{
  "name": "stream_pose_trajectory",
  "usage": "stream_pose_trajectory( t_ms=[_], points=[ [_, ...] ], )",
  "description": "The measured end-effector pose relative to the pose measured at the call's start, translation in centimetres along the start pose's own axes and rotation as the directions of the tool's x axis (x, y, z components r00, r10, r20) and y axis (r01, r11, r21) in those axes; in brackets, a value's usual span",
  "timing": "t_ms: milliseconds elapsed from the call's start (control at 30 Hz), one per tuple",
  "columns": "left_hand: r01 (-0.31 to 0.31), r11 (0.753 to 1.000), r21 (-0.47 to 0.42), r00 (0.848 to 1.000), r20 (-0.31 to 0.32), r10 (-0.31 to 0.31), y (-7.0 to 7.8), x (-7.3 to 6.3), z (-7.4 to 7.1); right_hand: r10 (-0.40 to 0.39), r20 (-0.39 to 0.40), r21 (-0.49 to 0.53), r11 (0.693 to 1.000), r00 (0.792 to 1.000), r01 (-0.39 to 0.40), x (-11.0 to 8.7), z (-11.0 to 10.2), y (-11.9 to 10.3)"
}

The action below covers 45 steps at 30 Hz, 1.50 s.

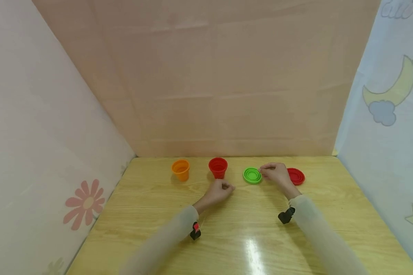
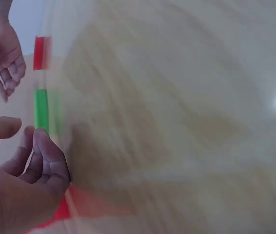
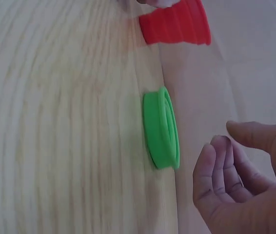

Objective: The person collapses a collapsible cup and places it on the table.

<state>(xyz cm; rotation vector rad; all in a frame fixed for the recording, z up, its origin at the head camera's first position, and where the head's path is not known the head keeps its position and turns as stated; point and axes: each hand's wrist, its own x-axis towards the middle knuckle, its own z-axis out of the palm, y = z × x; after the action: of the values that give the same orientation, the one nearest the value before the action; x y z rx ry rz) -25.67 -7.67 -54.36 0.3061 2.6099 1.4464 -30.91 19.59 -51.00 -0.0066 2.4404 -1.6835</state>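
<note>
My left hand (image 1: pixel 217 192) is in front of an expanded red collapsible cup (image 1: pixel 218 166), its fingers loosely bent and holding nothing. In the left wrist view a gap shows between thumb and fingertips. A green collapsible cup (image 3: pixel 158 129), folded flat, lies on the table between the two hands. Just right of it my right hand (image 1: pixel 277 175) hovers, the fingers relaxed and nothing between them. Behind that hand lies a flattened red collapsible cup (image 1: pixel 297 176), partly hidden by it. Farther left stands an expanded orange collapsible cup (image 1: pixel 181 170).
The cups form a row near the back edge of the wooden table (image 1: pixel 234 229). A beige cloth wall (image 1: pixel 227 95) rises behind it. Patterned white panels stand at the left (image 1: pixel 48 133) and right (image 1: pixel 382 152).
</note>
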Motion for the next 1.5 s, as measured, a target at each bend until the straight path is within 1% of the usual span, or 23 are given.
stream_pose_trajectory(
  t_ms=[67,133,200,300,367,533,600,667,733,867,933,1067,1167,1300,1400,1500],
  points=[
    [0.027,1.0,0.016,1.0,-0.007,-0.027,-0.9,-0.7,-0.9,-0.021,0.03,-0.002,1.0,0.999,0.021,0.0,0.9,-0.2],
    [0.051,0.999,0.021,0.998,-0.024,-0.05,-1.7,-1.2,-1.8,-0.027,0.044,-0.004,1.0,0.999,0.028,0.0,1.8,-0.3],
    [0.042,0.999,0.014,0.998,-0.043,-0.041,-2.3,-1.3,-2.7,-0.038,0.048,-0.013,0.999,0.998,0.039,0.1,2.6,-0.5],
    [0.02,1.0,0.007,0.998,-0.065,-0.02,-2.8,-1.1,-3.9,-0.062,0.058,-0.007,0.998,0.996,0.062,0.1,3.7,-0.8],
    [0.017,1.0,0.004,0.997,-0.073,-0.016,-3.1,-0.7,-4.7,-0.087,0.078,0.003,0.996,0.993,0.087,0.1,4.3,-1.0],
    [0.029,0.999,0.038,0.994,-0.104,-0.025,-3.6,0.2,-6.2,-0.147,0.124,0.031,0.989,0.981,0.145,0.3,6.0,-1.5],
    [0.032,0.998,0.057,0.991,-0.131,-0.024,-3.7,0.6,-6.7,-0.155,0.148,0.052,0.988,0.977,0.149,0.5,6.8,-1.7],
    [0.039,0.998,0.049,0.988,-0.151,-0.032,-3.8,0.9,-7.1,-0.154,0.179,0.064,0.987,0.972,0.145,0.7,7.6,-1.9],
    [0.057,0.998,0.029,0.986,-0.156,-0.052,-3.8,1.2,-7.3,-0.154,0.204,0.067,0.987,0.967,0.143,0.9,8.2,-2.1],
    [0.084,0.996,-0.039,0.988,-0.127,-0.088,-3.9,1.8,-7.3,-0.169,0.224,0.058,0.985,0.96,0.16,1.6,9.3,-1.9],
    [0.078,0.995,-0.058,0.99,-0.111,-0.084,-3.8,2.2,-7.2,-0.18,0.22,0.057,0.984,0.959,0.171,1.9,9.8,-1.8],
    [0.038,0.996,-0.083,0.994,-0.104,-0.046,-3.7,2.8,-7.0,-0.199,0.216,0.071,0.98,0.956,0.187,2.5,10.8,-1.7],
    [0.035,0.993,-0.112,0.995,-0.093,-0.046,-3.7,3.0,-7.0,-0.203,0.216,0.106,0.977,0.955,0.183,2.7,11.5,-1.7],
    [0.062,0.985,-0.162,0.995,-0.069,-0.073,-3.8,3.0,-7.2,-0.203,0.219,0.142,0.974,0.954,0.175,2.7,12.0,-1.9],
    [0.055,0.977,-0.208,0.996,-0.063,-0.069,-3.7,3.1,-7.3,-0.206,0.213,0.156,0.972,0.955,0.175,2.7,12.2,-2.0],
    [0.028,0.969,-0.246,0.997,-0.063,-0.045,-3.5,3.3,-7.4,-0.198,0.204,0.17,0.972,0.959,0.165,2.7,12.1,-2.2]
  ],
)
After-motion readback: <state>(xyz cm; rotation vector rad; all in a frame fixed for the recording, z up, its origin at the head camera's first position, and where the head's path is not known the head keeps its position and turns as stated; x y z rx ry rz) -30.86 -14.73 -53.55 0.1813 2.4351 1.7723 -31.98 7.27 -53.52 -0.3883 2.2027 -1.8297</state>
